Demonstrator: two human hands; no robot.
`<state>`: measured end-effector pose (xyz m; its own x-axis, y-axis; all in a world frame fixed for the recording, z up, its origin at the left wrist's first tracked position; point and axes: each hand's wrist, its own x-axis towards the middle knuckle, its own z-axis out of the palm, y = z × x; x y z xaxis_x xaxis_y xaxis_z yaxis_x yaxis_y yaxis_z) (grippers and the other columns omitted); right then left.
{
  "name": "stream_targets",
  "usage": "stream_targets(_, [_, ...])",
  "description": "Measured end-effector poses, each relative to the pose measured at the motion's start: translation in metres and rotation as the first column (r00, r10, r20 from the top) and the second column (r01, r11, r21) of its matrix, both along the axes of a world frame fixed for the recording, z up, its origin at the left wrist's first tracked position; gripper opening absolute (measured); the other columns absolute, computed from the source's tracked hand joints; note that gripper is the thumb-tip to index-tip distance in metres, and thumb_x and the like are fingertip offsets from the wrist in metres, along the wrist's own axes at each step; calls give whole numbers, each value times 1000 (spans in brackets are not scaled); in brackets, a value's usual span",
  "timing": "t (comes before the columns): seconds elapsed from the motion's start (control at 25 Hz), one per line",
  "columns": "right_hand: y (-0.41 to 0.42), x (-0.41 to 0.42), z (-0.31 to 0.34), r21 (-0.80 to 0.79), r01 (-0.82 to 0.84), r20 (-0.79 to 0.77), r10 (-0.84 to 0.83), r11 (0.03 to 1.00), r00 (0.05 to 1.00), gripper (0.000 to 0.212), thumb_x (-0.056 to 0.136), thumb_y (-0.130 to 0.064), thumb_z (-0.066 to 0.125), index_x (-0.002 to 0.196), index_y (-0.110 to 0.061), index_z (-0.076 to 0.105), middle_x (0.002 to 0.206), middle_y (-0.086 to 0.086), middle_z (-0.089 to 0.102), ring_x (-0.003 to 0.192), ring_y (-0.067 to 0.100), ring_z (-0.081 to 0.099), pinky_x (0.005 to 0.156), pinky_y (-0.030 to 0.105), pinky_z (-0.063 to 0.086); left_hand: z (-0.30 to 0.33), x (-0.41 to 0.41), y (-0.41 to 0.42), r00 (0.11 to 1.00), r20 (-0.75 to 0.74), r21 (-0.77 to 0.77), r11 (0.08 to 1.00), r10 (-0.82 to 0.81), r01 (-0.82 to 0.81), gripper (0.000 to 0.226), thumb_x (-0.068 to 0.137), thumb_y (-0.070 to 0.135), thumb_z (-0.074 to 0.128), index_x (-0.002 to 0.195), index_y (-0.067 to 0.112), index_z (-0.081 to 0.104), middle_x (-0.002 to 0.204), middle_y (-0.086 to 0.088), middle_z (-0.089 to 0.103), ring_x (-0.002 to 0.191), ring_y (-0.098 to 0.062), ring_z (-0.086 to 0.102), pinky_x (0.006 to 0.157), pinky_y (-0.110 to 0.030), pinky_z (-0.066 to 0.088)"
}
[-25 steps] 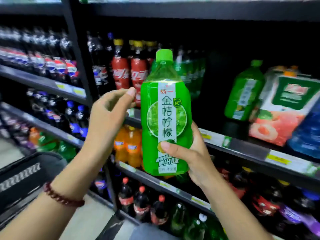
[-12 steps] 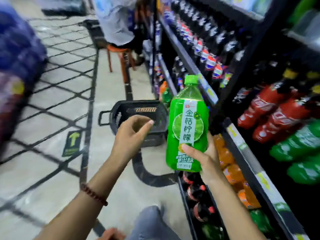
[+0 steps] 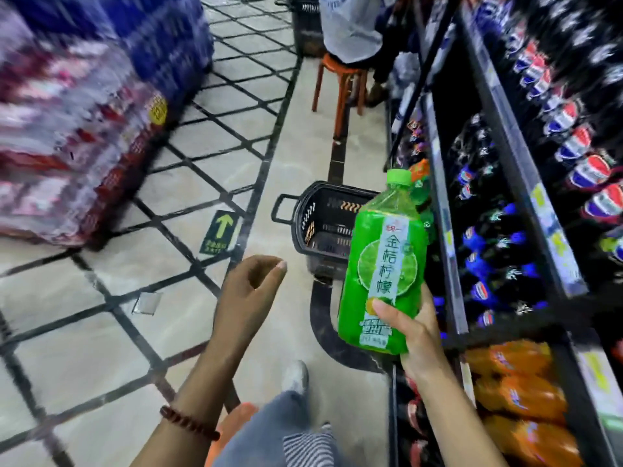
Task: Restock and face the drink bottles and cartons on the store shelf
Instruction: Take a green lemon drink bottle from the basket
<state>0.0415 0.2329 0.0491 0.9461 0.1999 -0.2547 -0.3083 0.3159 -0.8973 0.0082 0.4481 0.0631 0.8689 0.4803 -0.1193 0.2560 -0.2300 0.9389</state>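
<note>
1. Both forearms bare, no sleeves in view; left hand [image 3: 251, 291] and right hand [image 3: 409, 326] ungloved, no rings seen.
2. Left wrist: bracelet [image 3: 188, 423] of small dark reddish-brown beads, one strand, snug fit.
3. Fingernails short, plain, unpainted where visible.
4. Legs near the bottom edge: light blue-grey trousers [image 3: 269, 429], loose cut.
5. Striped fabric [image 3: 308, 449], dark and pale bands, near the right knee; garment unclear.
6. One shoe [image 3: 296, 377], pale grey-white, rounded toe, blurred.

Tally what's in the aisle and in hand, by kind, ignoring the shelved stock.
Green bottle, held in right hand: 1
Black basket on floor: 1
Orange stool: 1
Green arrow floor sticker: 1
Total: 4
</note>
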Motion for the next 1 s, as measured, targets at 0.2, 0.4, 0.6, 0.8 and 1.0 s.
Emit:
stream_targets(0.2, [7,49,-17,-64,159,-88,-164,985,982,80,42,-15,88,116,-18,56,97,4,74,85,21,71,65,36,58,8,108,12,995,14,-57,993,-99,100,11,90,20,63,84,28,66,86,2,72,87,-14,69,81,-30,53])
stream_targets(0.4, [-7,98,-42,-110,298,-221,-316,948,923,97,29,-35,95,117,-21,58,106,12,71,89,28,70,74,46,58,-5,210,-17,957,-45,-65,957,-286,283,5,89,19,64,89,16,69,79,6,68,72,0,61,67,-13,45])
stream_targets(0.6, [-18,198,-78,-151,326,-275,-356,933,893,81,41,-16,89,116,-25,59,104,5,73,93,28,68,75,47,58,-35,327,-29,929,-107,-98,933,-355,345,8,89,20,64,91,13,69,83,4,71,76,-3,65,64,-10,45])
stream_targets(0.8, [2,338,-111,-221,134,-275,-194,966,942,71,54,-3,75,118,-24,52,97,-4,73,86,16,69,66,31,58,-79,384,9,951,-263,-114,984,-160,134,8,90,20,62,94,15,68,85,4,70,75,5,62,67,-8,46])
stream_targets(1.0, [68,447,-186,-312,-158,-300,61,937,952,76,55,1,72,121,-27,46,103,-12,71,96,8,66,86,29,54,-153,377,53,877,-469,-57,988,102,-146,13,89,21,62,81,31,63,84,9,70,83,-7,66,72,-17,48])
